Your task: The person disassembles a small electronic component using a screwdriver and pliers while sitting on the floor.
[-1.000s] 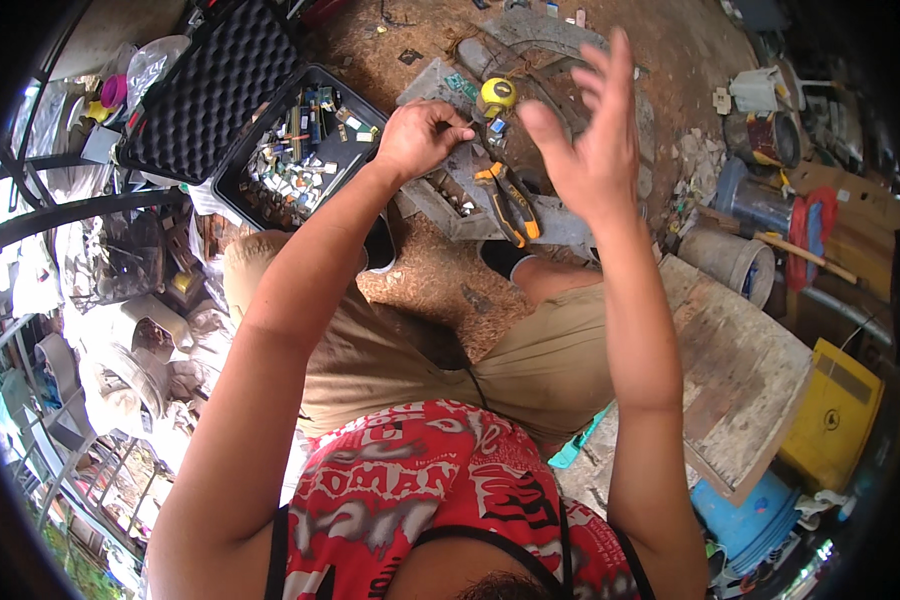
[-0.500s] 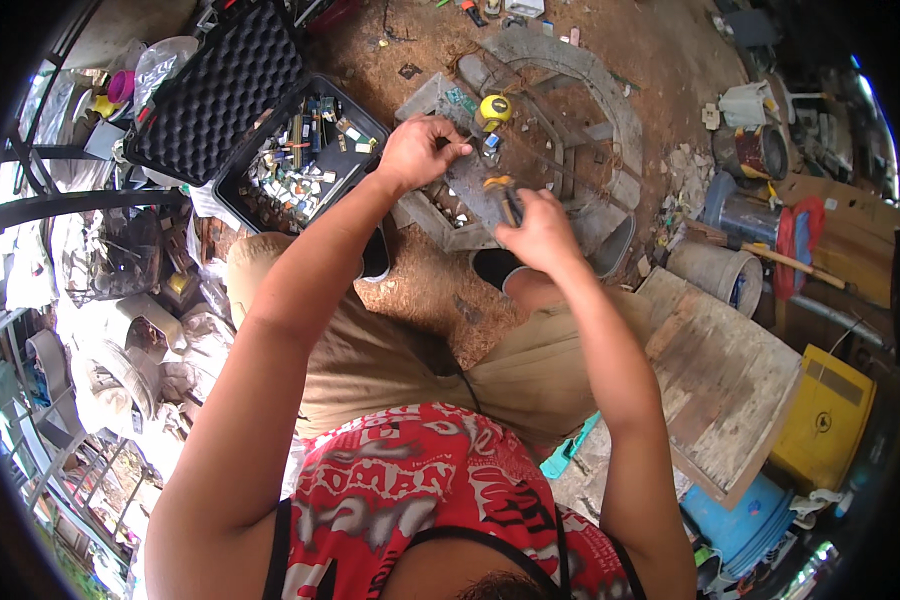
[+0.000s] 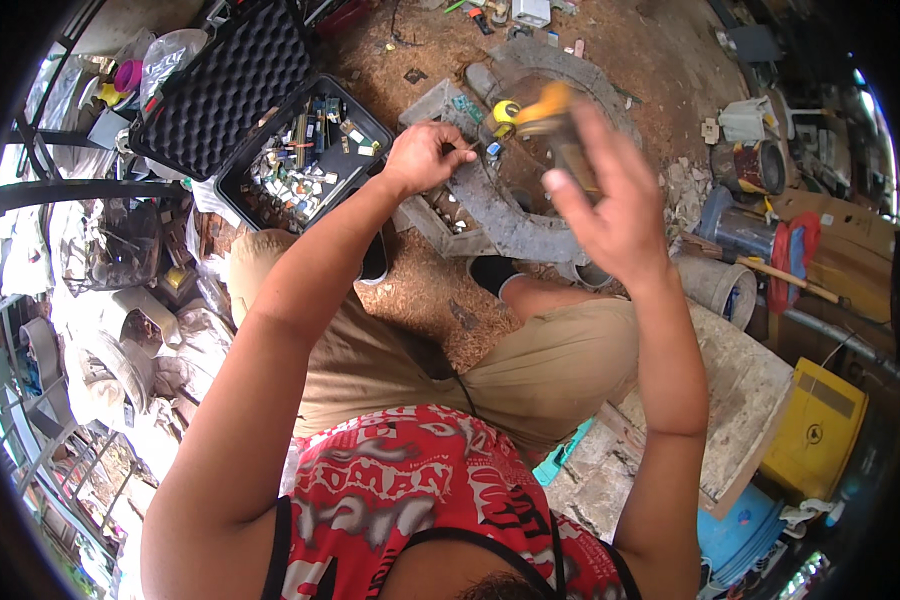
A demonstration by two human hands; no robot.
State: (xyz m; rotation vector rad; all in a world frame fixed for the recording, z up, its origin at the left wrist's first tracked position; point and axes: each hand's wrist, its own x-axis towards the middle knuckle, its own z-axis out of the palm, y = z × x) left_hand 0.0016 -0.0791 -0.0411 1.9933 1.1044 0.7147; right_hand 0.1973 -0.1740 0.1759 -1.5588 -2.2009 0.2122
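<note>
My right hand (image 3: 615, 205) is raised over the grey stone slab (image 3: 515, 215). It grips a hammer-like tool (image 3: 550, 105) with an orange head and dark handle, smeared by motion. My left hand (image 3: 427, 157) is closed in a pinch low over the slab's left part; whatever sits between its fingertips is too small to make out. Just past those fingertips lies a small blue piece (image 3: 493, 149). Beyond it is a round yellow-and-black object (image 3: 506, 112), like a tape measure, partly behind the raised tool.
An open black case (image 3: 370, 128) with foam in its lid holds many small circuit boards and chips at the left. Right of my knee are a worn wooden board (image 3: 740, 400), a yellow panel (image 3: 815, 425) and a bucket (image 3: 720, 285). Scraps (image 3: 480, 20) dot the far ground.
My right hand has swung up and to the right with the tool, away from the slab near my left hand. The left hand keeps its pinch in nearly the same place.
</note>
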